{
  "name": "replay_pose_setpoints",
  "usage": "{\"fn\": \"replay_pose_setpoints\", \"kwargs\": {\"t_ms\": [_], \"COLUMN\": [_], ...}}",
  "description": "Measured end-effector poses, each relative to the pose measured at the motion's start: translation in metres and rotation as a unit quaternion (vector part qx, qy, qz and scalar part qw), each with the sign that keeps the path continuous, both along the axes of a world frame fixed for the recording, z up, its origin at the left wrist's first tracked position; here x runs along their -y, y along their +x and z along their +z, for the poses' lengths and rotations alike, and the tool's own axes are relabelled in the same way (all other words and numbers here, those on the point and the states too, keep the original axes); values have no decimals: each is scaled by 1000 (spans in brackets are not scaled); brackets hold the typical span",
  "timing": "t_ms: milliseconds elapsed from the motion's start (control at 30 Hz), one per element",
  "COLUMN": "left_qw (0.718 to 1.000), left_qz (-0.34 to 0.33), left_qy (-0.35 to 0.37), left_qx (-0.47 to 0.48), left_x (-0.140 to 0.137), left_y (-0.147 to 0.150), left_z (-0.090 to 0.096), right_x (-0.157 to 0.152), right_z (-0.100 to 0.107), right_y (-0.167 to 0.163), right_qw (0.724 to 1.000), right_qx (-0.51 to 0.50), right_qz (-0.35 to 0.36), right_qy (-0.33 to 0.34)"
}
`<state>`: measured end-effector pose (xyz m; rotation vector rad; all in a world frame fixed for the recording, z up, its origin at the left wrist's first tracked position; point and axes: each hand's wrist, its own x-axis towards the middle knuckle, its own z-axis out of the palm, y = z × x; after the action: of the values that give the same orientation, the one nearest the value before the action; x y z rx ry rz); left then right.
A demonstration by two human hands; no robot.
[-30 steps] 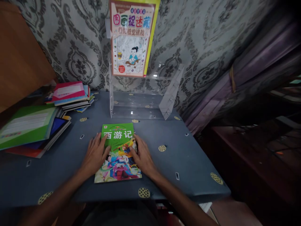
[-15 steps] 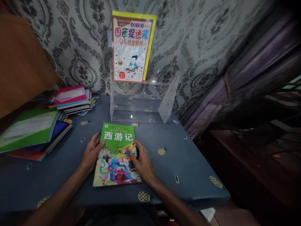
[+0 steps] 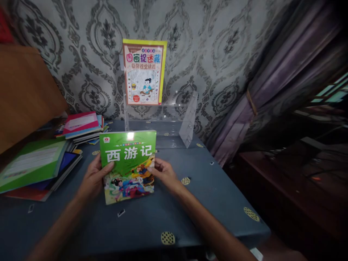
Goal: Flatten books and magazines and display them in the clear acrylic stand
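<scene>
A green picture book (image 3: 129, 168) with white lettering and colourful figures is held up over the table, its cover facing me. My left hand (image 3: 95, 174) grips its left edge, thumb on the cover and fingers behind. At the right edge, my right hand (image 3: 164, 173) pinches it in the same way, thumb in front. Behind the book stands a clear acrylic rack (image 3: 187, 121) with stepped tiers. On the rack's top tier, at the left, leans a book with a yellow border (image 3: 144, 78). The green book hides part of the rack's lower left.
To the left lie a stack of books topped by a pink one (image 3: 81, 121) and a pile topped by a green one (image 3: 32, 163). A brown board (image 3: 27, 94) rises behind them. The blue tablecloth (image 3: 212, 210) ends at the right, near a purple curtain (image 3: 252, 98).
Both hands have raised the green book off the table and tilted it more upright, closer to the rack. The camera view has tipped upward.
</scene>
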<state>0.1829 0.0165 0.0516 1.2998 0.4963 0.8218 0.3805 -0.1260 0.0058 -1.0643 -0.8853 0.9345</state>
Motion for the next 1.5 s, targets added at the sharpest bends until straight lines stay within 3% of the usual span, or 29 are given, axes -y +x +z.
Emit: {"fn": "replay_pose_setpoints", "kwargs": {"t_ms": [67,100,167,233,300,400,533,633,700,733,800,900,1033,1200,1500], "left_qw": [985,963,886,787,709,664,648,655,666,674,687,687,690,700,687], "left_qz": [1,-17,-82,-145,-167,-183,-202,-186,-182,-183,-187,-189,-189,-198,-191], "left_qy": [171,267,451,592,674,705,708,707,696,686,667,668,671,659,676], "left_qx": [-24,-40,-70,-94,-123,-171,-194,-191,-197,-204,-220,-216,-193,-192,-185], "left_x": [-6,-7,-4,5,14,26,32,34,36,38,40,40,36,35,36], "left_y": [-9,-13,-20,-22,-23,-25,-29,-30,-30,-30,-30,-30,-30,-30,-31], "left_z": [10,14,15,6,-13,-46,-76,-82,-82,-81,-81,-82,-85,-82,-77], "right_x": [-13,-18,-24,-24,-18,-4,4,-10,-28,-38,-60,-90,-106,-66,45], "right_z": [11,13,11,-1,-19,-40,-35,-15,-4,0,1,-6,-17,-22,-29], "right_y": [10,15,24,33,44,65,79,45,6,-15,-47,-60,-33,-11,-23], "right_qw": [998,994,980,957,933,896,805,808,815,804,788,776,771,779,807], "right_qx": [50,82,162,268,355,444,592,586,566,567,573,595,627,619,578], "right_qz": [-9,-24,-60,-69,-41,-6,20,50,124,178,221,205,108,42,-17], "right_qy": [48,68,93,84,52,8,-41,-24,9,26,41,31,-26,-97,-120]}}
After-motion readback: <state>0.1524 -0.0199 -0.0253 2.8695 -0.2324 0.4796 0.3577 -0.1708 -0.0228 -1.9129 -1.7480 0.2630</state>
